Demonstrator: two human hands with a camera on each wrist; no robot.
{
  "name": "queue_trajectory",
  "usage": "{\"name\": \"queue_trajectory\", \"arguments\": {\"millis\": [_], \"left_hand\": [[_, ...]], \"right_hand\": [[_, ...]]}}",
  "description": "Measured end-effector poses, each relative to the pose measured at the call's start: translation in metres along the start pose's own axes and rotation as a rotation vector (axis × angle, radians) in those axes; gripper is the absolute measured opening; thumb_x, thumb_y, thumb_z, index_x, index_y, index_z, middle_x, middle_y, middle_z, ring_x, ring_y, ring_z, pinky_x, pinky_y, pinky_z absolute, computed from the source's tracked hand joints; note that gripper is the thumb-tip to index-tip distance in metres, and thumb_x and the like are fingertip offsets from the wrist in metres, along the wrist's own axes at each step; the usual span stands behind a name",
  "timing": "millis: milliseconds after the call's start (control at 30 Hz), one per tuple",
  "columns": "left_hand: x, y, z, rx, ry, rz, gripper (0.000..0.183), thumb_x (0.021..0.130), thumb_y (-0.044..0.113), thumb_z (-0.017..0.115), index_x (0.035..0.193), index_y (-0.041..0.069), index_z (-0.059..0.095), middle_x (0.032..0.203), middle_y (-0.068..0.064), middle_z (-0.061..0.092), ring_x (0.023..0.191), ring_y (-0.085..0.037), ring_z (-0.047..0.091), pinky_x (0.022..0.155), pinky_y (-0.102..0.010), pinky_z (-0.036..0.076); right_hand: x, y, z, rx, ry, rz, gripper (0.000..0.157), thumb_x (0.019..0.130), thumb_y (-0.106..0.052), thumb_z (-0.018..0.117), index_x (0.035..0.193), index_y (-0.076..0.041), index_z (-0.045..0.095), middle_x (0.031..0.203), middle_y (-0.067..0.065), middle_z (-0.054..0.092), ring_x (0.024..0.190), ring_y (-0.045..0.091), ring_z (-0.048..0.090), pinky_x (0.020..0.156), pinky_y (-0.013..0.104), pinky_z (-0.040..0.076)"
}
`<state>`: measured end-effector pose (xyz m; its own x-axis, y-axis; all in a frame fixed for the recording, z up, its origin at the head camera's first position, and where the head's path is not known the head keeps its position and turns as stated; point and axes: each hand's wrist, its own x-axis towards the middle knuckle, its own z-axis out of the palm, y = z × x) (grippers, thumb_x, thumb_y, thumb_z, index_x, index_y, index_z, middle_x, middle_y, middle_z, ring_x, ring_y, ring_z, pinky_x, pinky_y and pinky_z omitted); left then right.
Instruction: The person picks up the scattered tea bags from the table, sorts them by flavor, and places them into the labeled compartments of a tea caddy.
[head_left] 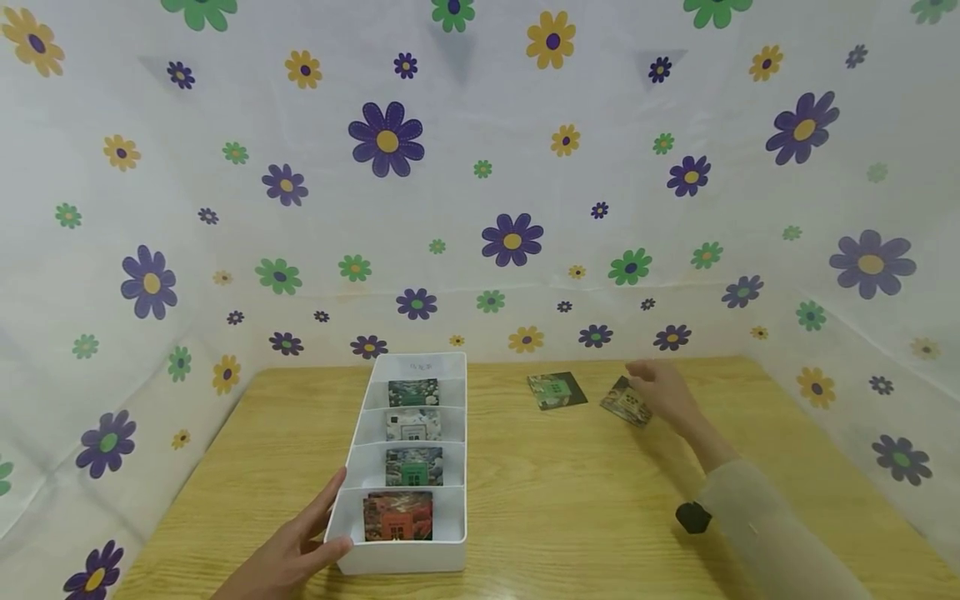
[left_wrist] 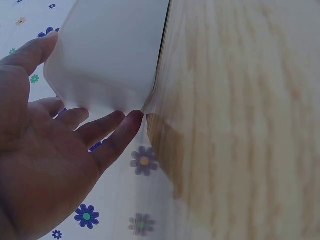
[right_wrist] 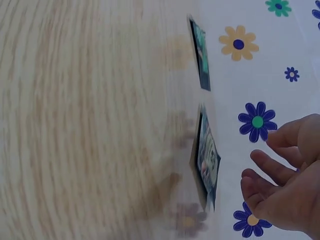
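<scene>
A white compartment box (head_left: 448,533) stands on the table to the left, with small printed packets upright in its compartments. Red ones (head_left: 397,517) sit in the front compartment. My left hand (head_left: 288,550) holds the box's near left corner, thumb at the front and fingers along the side; in the left wrist view its fingertips meet the box wall (left_wrist: 110,45). At the far right, my right hand (head_left: 667,396) hovers at a dark, gold-labelled square packet (head_left: 621,403), with bent fingers (right_wrist: 272,167) apart from it and nothing between them. Left of that lies a green-labelled packet (head_left: 555,390).
The box also bears a green packet (head_left: 414,467), a pale one (head_left: 412,425) and a dark green one (head_left: 412,392) in separate compartments. A flower-print cloth (head_left: 465,192) encloses the wooden table (head_left: 555,500) at the back and sides. A black round object (head_left: 693,517) is at the right sleeve.
</scene>
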<state>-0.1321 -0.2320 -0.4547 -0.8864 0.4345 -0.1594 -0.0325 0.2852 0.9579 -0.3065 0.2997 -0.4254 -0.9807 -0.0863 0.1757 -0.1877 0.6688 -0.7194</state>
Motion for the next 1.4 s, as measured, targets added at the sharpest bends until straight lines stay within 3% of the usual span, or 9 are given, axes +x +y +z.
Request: {"name": "queue_trajectory", "arguments": {"millis": [333, 467, 633, 767, 900, 1100, 1167, 1267, 1400], "left_hand": [[0.001, -0.001, 0.000, -0.018, -0.013, 0.020, 0.071, 0.101, 0.019, 0.044, 0.150, 0.025, -0.006, 0.150, -0.027, 0.004, 0.129, -0.046, 0.026, 0.088, -0.046, 0.044], [0.000, -0.003, 0.000, -0.020, -0.027, 0.041, 0.071, 0.101, 0.018, 0.043, 0.150, 0.024, -0.007, 0.150, -0.028, 0.002, 0.130, -0.047, 0.024, 0.089, -0.047, 0.043], [0.000, -0.004, 0.000, -0.011, -0.024, 0.042, 0.071, 0.101, 0.018, 0.043, 0.150, 0.025, -0.007, 0.151, -0.026, 0.001, 0.131, -0.047, 0.022, 0.091, -0.048, 0.042], [0.001, -0.004, 0.000, -0.010, -0.024, 0.041, 0.071, 0.101, 0.018, 0.043, 0.150, 0.024, -0.008, 0.151, -0.026, 0.001, 0.130, -0.047, 0.022, 0.091, -0.049, 0.042], [0.001, -0.005, 0.000, -0.020, -0.034, 0.045, 0.071, 0.101, 0.018, 0.043, 0.150, 0.024, -0.008, 0.151, -0.026, -0.001, 0.130, -0.048, 0.021, 0.091, -0.050, 0.042], [0.001, -0.005, -0.002, -0.029, -0.040, 0.044, 0.071, 0.101, 0.018, 0.042, 0.150, 0.024, -0.008, 0.150, -0.027, -0.001, 0.130, -0.048, 0.021, 0.090, -0.049, 0.042], [0.002, -0.005, -0.002, -0.027, -0.040, 0.043, 0.071, 0.101, 0.018, 0.042, 0.150, 0.024, -0.009, 0.150, -0.027, -0.002, 0.130, -0.048, 0.021, 0.090, -0.050, 0.042], [0.002, -0.005, -0.002, -0.028, -0.040, 0.041, 0.071, 0.101, 0.018, 0.042, 0.150, 0.024, -0.009, 0.150, -0.027, -0.002, 0.130, -0.049, 0.021, 0.091, -0.050, 0.041], [0.002, -0.005, -0.002, -0.035, -0.039, 0.039, 0.071, 0.101, 0.018, 0.043, 0.150, 0.025, -0.009, 0.150, -0.027, 0.000, 0.130, -0.048, 0.022, 0.090, -0.049, 0.042]], "right_hand": [[0.004, 0.021, 0.000, -0.078, -0.034, -0.016, 0.034, 0.093, -0.004, 0.051, 0.125, 0.007, 0.054, 0.129, 0.028, 0.048, 0.113, 0.044, 0.046, 0.089, 0.054, 0.040], [0.006, 0.027, 0.002, -0.120, -0.067, -0.042, 0.033, 0.091, -0.001, 0.053, 0.123, 0.006, 0.056, 0.129, 0.028, 0.048, 0.079, 0.028, 0.057, 0.065, 0.034, 0.047], [0.008, 0.034, 0.004, -0.160, -0.127, -0.097, 0.040, 0.085, 0.007, 0.051, 0.125, 0.005, 0.056, 0.134, 0.029, 0.041, 0.055, 0.015, 0.043, 0.046, 0.025, 0.039], [0.006, 0.032, 0.007, -0.258, -0.179, -0.134, 0.045, 0.080, 0.010, 0.048, 0.124, 0.003, 0.057, 0.131, 0.032, 0.043, 0.076, 0.033, 0.056, 0.059, 0.038, 0.047], [0.003, 0.030, 0.010, -0.400, -0.197, -0.196, 0.044, 0.079, 0.009, 0.050, 0.122, 0.002, 0.059, 0.123, 0.033, 0.050, 0.104, 0.049, 0.051, 0.077, 0.052, 0.046], [0.000, 0.022, 0.010, -0.525, -0.144, -0.085, 0.040, 0.079, -0.009, 0.065, 0.118, -0.001, 0.062, 0.112, 0.025, 0.059, 0.083, 0.035, 0.056, 0.063, 0.044, 0.045], [-0.002, 0.019, 0.009, -0.557, -0.124, -0.046, 0.038, 0.079, -0.016, 0.069, 0.112, 0.001, 0.064, 0.101, 0.022, 0.062, 0.075, 0.031, 0.054, 0.058, 0.042, 0.043], [-0.004, 0.014, 0.007, -0.581, -0.121, -0.018, 0.025, 0.080, -0.023, 0.069, 0.081, 0.002, 0.066, 0.071, 0.010, 0.058, 0.062, 0.023, 0.045, 0.056, 0.036, 0.037], [-0.006, 0.013, 0.007, -0.552, -0.130, -0.023, 0.044, 0.081, -0.024, 0.069, 0.048, -0.010, 0.044, 0.048, -0.003, 0.035, 0.049, 0.013, 0.030, 0.050, 0.028, 0.028]]}}
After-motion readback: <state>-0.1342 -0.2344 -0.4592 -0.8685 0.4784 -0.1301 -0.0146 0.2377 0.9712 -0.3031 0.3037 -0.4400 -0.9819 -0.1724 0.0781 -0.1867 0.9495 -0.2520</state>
